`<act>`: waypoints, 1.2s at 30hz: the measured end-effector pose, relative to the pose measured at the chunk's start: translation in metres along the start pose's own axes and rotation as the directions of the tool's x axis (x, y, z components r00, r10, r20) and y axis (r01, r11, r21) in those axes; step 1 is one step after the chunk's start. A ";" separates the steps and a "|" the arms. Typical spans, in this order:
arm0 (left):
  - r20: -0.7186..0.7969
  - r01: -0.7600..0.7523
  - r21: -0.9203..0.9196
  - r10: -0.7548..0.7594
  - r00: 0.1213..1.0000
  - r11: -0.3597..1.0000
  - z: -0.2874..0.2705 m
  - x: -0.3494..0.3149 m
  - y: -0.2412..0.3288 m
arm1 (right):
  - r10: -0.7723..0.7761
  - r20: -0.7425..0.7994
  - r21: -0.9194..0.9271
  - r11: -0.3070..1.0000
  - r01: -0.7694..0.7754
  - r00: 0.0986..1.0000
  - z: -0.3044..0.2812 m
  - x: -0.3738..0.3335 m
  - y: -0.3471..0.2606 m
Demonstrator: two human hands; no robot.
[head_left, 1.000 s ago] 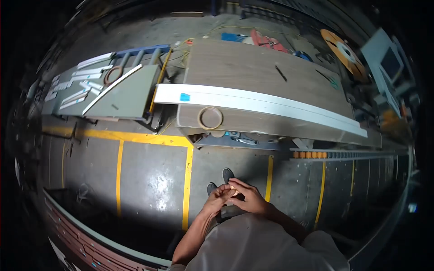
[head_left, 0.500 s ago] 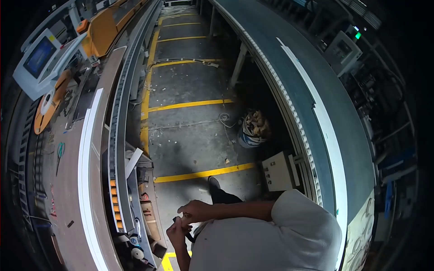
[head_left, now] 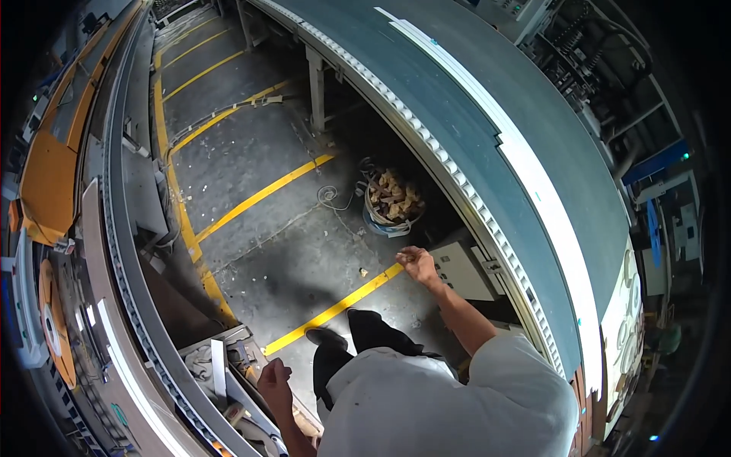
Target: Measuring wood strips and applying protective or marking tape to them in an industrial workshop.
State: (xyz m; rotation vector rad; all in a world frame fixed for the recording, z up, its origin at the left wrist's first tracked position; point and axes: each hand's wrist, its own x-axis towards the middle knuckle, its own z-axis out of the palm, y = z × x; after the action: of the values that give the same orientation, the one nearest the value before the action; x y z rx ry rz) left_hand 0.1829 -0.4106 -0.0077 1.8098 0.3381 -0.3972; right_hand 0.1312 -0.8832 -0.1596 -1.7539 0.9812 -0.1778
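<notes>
My right hand (head_left: 418, 265) is stretched forward over the floor, its fingers pinched together. Whatever they hold, if anything, is too small to name. Just beyond it stands a bucket (head_left: 380, 225) filled with crumpled brown scraps (head_left: 395, 193); the hand is apart from it. My left hand (head_left: 276, 384) is lower and to the left, in front of my body. Its fingers are curled in, and I cannot make out anything in them. Beside that hand is an open bin (head_left: 242, 335) holding a pale strip (head_left: 218, 367) and other odds and ends.
A green conveyor belt (head_left: 365, 42) on the right carries long white strips (head_left: 525, 164). On the left runs a workbench with another white strip (head_left: 126, 373) and a roller rail (head_left: 114, 190). A grey control box (head_left: 457, 268) sits under the conveyor. Yellow lines (head_left: 259, 199) and a cable (head_left: 221, 113) cross the floor.
My hands, together before, have come apart. The right one has moved forward and right, toward the bucket; the left stays near my body. The view has turned to the right.
</notes>
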 end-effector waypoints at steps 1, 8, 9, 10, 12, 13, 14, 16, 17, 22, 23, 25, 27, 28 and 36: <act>0.013 0.013 0.010 -0.013 1.000 1.000 0.004 0.011 0.001 | 0.037 -0.021 -0.070 0.997 -0.038 0.999 -0.010 0.013 0.011; -0.030 0.171 0.230 -0.169 0.985 0.958 -0.013 0.053 -0.022 | 0.029 -0.348 -0.326 0.934 -0.149 0.937 -0.008 0.166 0.056; -0.072 0.212 0.285 -0.199 0.977 0.935 -0.015 0.058 -0.036 | 0.015 -0.320 -0.313 0.942 -0.121 0.947 -0.005 0.200 0.061; -0.118 0.258 0.346 -0.232 0.966 0.902 -0.018 0.055 -0.052 | -0.018 -0.319 -0.328 0.940 -0.093 0.948 0.000 0.229 0.069; 0.017 0.042 0.633 -0.068 0.998 0.773 -0.011 0.044 -0.080 | -0.023 -0.314 -0.338 0.937 -0.090 0.949 0.016 0.277 0.083; 0.222 -0.212 0.802 0.052 0.974 0.558 -0.004 0.043 -0.089 | -0.081 -0.309 -0.456 0.887 -0.072 0.948 0.022 0.300 0.089; 0.083 0.090 0.752 -0.229 0.970 0.653 0.007 0.043 -0.096 | -0.102 -0.297 -0.562 0.822 -0.087 0.950 0.026 0.324 0.092; -0.074 0.565 -0.033 -0.566 0.821 0.825 0.039 0.042 -0.098 | -0.230 -0.257 -0.702 0.712 -0.018 0.939 0.030 0.353 0.102; -0.077 0.577 -0.023 -0.577 0.813 0.816 0.053 0.043 -0.091 | -0.316 -0.218 -0.813 0.582 0.007 0.923 0.031 0.365 0.108; -0.055 0.324 0.599 -0.366 0.929 0.732 0.118 0.061 -0.051 | -0.160 -0.151 -0.743 0.669 -0.006 0.975 0.042 0.405 0.130; -0.052 0.330 0.597 -0.375 0.925 0.731 0.126 0.065 -0.046 | -0.109 -0.136 -0.710 0.704 -0.020 0.985 0.043 0.407 0.131; 0.054 0.115 0.703 -0.214 0.975 0.702 0.133 0.071 -0.039 | -0.172 -0.144 -0.724 0.690 0.015 0.975 0.041 0.405 0.125; -0.161 0.578 -0.074 -0.582 0.797 0.812 0.138 0.067 -0.039 | -0.206 -0.151 -0.738 0.674 0.029 0.967 0.035 0.400 0.108; -0.131 0.506 0.126 -0.491 0.861 0.853 0.135 0.062 -0.040 | -0.203 -0.081 -0.729 0.679 0.081 0.976 0.027 0.395 0.097; 0.050 0.571 0.459 -0.661 0.748 0.681 0.098 0.013 -0.078 | -0.133 -0.060 -0.644 0.763 0.063 0.989 0.002 0.306 0.039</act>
State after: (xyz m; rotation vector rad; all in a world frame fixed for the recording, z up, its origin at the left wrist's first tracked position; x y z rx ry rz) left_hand 0.1521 -0.4842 -0.1051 2.0030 0.7751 -1.2250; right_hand 0.3115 -1.0949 -0.2939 -2.4524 1.1033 0.0134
